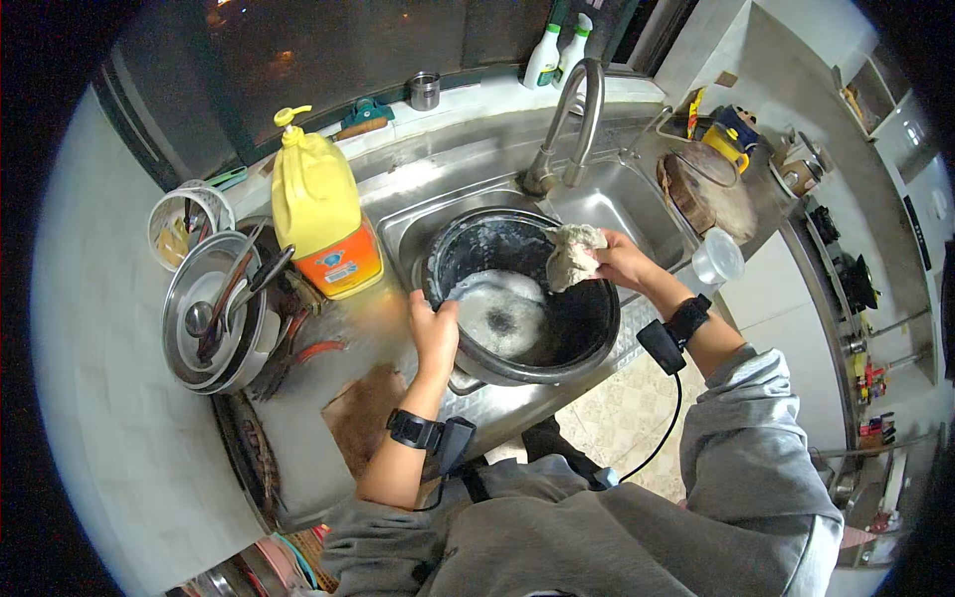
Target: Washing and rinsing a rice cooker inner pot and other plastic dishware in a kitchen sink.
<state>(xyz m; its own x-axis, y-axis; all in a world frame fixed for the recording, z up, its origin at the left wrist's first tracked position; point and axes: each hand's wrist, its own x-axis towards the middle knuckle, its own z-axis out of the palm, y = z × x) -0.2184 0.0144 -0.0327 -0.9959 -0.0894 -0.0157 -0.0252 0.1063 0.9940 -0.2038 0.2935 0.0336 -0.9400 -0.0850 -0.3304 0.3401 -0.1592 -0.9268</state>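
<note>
A dark round pot [597, 328] rests tilted over the left bowl of a steel double sink [406, 239], with foamy, whitish water [496, 306] pooled in its bottom. White suds cling to the inner wall. My left hand [435, 328] grips the pot's left rim, thumb on the edge. In my right hand [623, 257] is a bunched, pale, wet cloth [574, 257], held above the pot's right rim. The steel faucet [586, 112] arches behind the pot, and no stream from it is visible.
Left of the sink stand a large yellow pump jug [317, 194] and stacked metal bowls [179, 313] holding utensils. At right are a round wooden chopping board [709, 194] and a clear plastic tub [718, 256]. Two spray bottles [543, 60] stand on the sill.
</note>
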